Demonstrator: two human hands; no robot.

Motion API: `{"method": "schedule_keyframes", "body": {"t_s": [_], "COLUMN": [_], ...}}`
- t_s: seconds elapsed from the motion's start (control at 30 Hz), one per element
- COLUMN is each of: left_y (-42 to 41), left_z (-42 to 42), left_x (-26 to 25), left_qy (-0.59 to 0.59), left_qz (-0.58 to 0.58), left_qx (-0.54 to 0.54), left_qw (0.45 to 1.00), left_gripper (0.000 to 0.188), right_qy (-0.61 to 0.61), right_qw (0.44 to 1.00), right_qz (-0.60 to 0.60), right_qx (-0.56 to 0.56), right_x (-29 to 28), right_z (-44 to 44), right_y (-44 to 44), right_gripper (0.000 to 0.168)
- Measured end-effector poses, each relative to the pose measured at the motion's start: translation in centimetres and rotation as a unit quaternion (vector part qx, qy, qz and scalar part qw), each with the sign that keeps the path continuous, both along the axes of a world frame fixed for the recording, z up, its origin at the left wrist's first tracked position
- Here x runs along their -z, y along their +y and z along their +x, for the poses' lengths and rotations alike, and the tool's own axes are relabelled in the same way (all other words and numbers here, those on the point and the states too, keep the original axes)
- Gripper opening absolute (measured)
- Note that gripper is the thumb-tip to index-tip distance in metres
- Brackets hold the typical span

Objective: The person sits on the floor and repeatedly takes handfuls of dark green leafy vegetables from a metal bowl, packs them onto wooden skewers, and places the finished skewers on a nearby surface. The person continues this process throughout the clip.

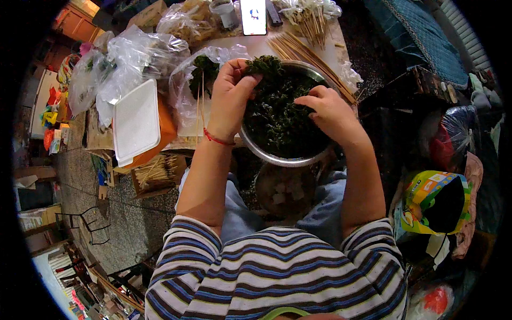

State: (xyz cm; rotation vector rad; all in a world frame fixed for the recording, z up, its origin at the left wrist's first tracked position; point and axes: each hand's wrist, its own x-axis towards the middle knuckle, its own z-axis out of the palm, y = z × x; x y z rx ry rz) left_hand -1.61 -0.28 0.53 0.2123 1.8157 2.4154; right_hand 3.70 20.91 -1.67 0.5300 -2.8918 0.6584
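A steel bowl [294, 161] full of wet, dark green leafy strands [280, 116], perhaps seaweed, sits before me at the table's front edge. Over its far left rim, my left hand [236, 80] pinches a clump of the greens [265, 66]. Whether a skewer runs inside that clump is hidden. My right hand [326, 108] reaches over the bowl's right side, fingertips bent down at the greens; what they grip is unclear. Left of my left wrist, thin bamboo skewers [198, 116] carry another green clump [205, 66] on a clear plastic bag [182, 86].
Loose bamboo sticks [312, 56] lie behind the bowl, near a lit phone [253, 18] and a plastic cup [225, 14]. An orange tub with a white lid [136, 122] stands left. Below it is a box of sticks [158, 174]. A printed bag [412, 196] gapes at right.
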Motion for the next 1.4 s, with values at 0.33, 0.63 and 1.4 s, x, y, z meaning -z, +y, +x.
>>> {"method": "schedule_keyframes", "body": {"t_s": [0.33, 0.63, 1.4], "left_y": [-0.1, -0.5, -2.2], "left_z": [0.0, -0.5, 0.0], "left_x": [0.1, 0.2, -1.9], "left_qy": [-0.004, 0.010, 0.028], "left_qz": [-0.002, 0.026, 0.110], "left_qx": [0.016, 0.035, 0.036], "left_qw": [1.000, 0.999, 0.993], "left_gripper": [0.026, 0.025, 0.021], "right_qy": [0.020, 0.018, 0.111], "right_qw": [0.969, 0.892, 0.931], "right_qz": [-0.244, -0.438, -0.344], "right_qx": [0.018, 0.107, 0.052], "right_x": [-3.7, -8.6, -21.2], "right_z": [0.2, 1.6, -0.1], "right_y": [-0.1, -1.3, -4.1], "right_gripper": [0.011, 0.013, 0.018]}}
